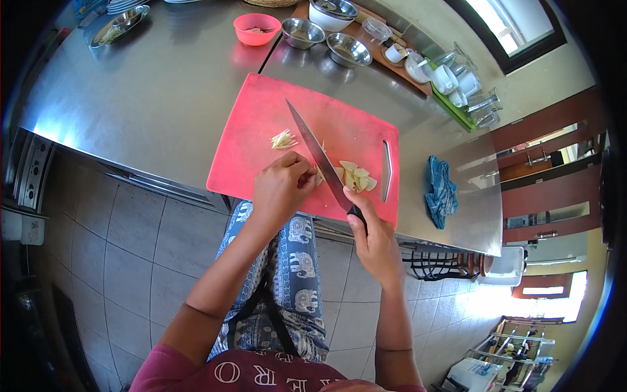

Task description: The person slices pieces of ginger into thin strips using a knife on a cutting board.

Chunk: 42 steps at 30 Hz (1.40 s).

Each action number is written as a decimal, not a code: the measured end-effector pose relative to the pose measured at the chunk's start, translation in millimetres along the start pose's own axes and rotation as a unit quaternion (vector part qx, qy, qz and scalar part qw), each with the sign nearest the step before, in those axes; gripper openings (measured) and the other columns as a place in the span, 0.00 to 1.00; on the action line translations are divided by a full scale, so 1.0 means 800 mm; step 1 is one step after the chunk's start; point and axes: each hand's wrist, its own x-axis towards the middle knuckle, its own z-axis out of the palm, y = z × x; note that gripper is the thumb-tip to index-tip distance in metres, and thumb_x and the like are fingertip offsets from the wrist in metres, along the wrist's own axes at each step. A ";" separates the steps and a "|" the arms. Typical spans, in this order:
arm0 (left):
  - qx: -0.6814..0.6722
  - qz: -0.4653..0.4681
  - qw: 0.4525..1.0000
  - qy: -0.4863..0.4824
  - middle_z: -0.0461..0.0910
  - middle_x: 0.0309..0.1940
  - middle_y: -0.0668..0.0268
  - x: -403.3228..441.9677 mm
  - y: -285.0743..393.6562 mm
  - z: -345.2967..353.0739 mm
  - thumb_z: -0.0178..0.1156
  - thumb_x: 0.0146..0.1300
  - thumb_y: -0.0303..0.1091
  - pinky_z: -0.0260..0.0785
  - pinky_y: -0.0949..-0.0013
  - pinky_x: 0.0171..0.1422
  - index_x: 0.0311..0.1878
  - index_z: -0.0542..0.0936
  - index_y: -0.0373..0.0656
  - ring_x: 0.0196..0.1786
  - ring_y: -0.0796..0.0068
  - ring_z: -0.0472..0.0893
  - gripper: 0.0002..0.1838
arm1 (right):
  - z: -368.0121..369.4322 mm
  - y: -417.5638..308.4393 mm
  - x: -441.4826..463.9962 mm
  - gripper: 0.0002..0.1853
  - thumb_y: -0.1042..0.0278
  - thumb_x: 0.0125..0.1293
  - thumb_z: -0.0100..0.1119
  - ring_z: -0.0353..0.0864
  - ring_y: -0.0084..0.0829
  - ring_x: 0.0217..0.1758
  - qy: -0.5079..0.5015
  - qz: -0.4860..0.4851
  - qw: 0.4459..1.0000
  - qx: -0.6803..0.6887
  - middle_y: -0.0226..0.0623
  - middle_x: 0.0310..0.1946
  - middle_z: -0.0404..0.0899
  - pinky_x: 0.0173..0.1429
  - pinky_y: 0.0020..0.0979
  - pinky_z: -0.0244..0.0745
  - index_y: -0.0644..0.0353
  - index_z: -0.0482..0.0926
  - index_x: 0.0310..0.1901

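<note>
A pink cutting board [255,124] lies at an angle on the steel counter. My right hand [372,238] is closed round the black handle of a large knife [313,144], whose blade points up and left across the board. Left of the blade, my left hand [282,185] has its fingers curled together near the board's front edge, beside a few pale pieces; what its fingertips hold is too small to make out. Thin pale strips [283,139] form a small pile above my left hand. Pale slices [357,176] lie heaped right of the blade.
At the back stand a pink bowl [257,29], steel bowls [349,49] and white cups [444,79] with glass jugs on a green tray. A blue cloth [441,191] lies right of the board. A metal dish [121,26] is at the far left.
</note>
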 end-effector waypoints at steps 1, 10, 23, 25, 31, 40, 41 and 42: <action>-0.001 -0.003 1.000 -0.003 0.82 0.33 0.72 0.001 0.001 -0.001 0.68 0.51 0.29 0.76 0.72 0.33 0.32 0.83 0.42 0.28 0.77 0.84 0.05 | -0.001 -0.001 0.000 0.23 0.71 0.72 0.48 0.76 0.52 0.58 -0.004 0.006 1.000 -0.001 0.43 0.62 0.74 0.54 0.45 0.75 0.52 0.64 0.68; -0.003 -0.005 1.000 -0.001 0.82 0.32 0.72 0.001 0.002 0.000 0.69 0.51 0.30 0.76 0.72 0.33 0.31 0.84 0.42 0.28 0.76 0.84 0.05 | -0.001 0.001 0.001 0.23 0.70 0.73 0.48 0.78 0.52 0.55 -0.018 0.012 0.999 -0.042 0.44 0.60 0.75 0.51 0.47 0.75 0.52 0.64 0.68; -0.001 -0.027 0.999 -0.027 0.80 0.29 0.70 0.003 0.002 -0.003 0.70 0.51 0.32 0.76 0.69 0.34 0.30 0.84 0.42 0.29 0.75 0.84 0.06 | 0.007 0.009 0.029 0.23 0.67 0.74 0.46 0.78 0.53 0.22 -0.048 0.089 0.995 0.021 0.57 0.26 0.77 0.26 0.50 0.71 0.50 0.58 0.68; 0.006 -0.015 1.000 -0.017 0.80 0.29 0.70 0.002 -0.003 0.001 0.70 0.51 0.33 0.76 0.70 0.34 0.29 0.84 0.42 0.29 0.75 0.84 0.06 | 0.003 0.006 0.028 0.22 0.67 0.75 0.45 0.78 0.52 0.21 -0.066 0.146 0.981 0.108 0.56 0.25 0.77 0.25 0.48 0.70 0.50 0.58 0.68; 0.010 0.002 1.000 0.000 0.79 0.28 0.69 0.002 -0.003 0.002 0.70 0.50 0.32 0.75 0.69 0.33 0.29 0.84 0.42 0.28 0.73 0.83 0.06 | 0.016 -0.008 0.009 0.21 0.68 0.75 0.44 0.81 0.57 0.37 -0.003 0.058 0.998 0.001 0.57 0.33 0.79 0.38 0.50 0.69 0.51 0.60 0.67; -0.005 0.005 1.000 0.003 0.79 0.28 0.69 0.001 -0.003 0.001 0.70 0.49 0.31 0.75 0.67 0.32 0.28 0.83 0.41 0.28 0.71 0.83 0.06 | 0.018 -0.017 0.002 0.23 0.68 0.74 0.45 0.80 0.60 0.40 -0.011 0.049 0.998 -0.034 0.59 0.37 0.81 0.40 0.54 0.69 0.53 0.59 0.69; -0.006 0.005 1.000 0.002 0.79 0.28 0.69 0.001 -0.002 0.000 0.70 0.49 0.31 0.75 0.67 0.32 0.28 0.83 0.41 0.28 0.71 0.83 0.06 | 0.021 -0.015 0.001 0.23 0.68 0.74 0.45 0.80 0.60 0.39 0.003 0.022 0.999 -0.047 0.59 0.36 0.81 0.40 0.54 0.70 0.53 0.58 0.69; -0.003 0.008 1.000 0.005 0.78 0.28 0.69 0.001 -0.002 0.000 0.70 0.49 0.31 0.75 0.67 0.32 0.28 0.83 0.41 0.28 0.71 0.83 0.06 | 0.027 -0.009 0.000 0.24 0.68 0.74 0.45 0.80 0.60 0.39 0.018 -0.003 0.998 -0.060 0.59 0.36 0.81 0.40 0.54 0.72 0.53 0.58 0.69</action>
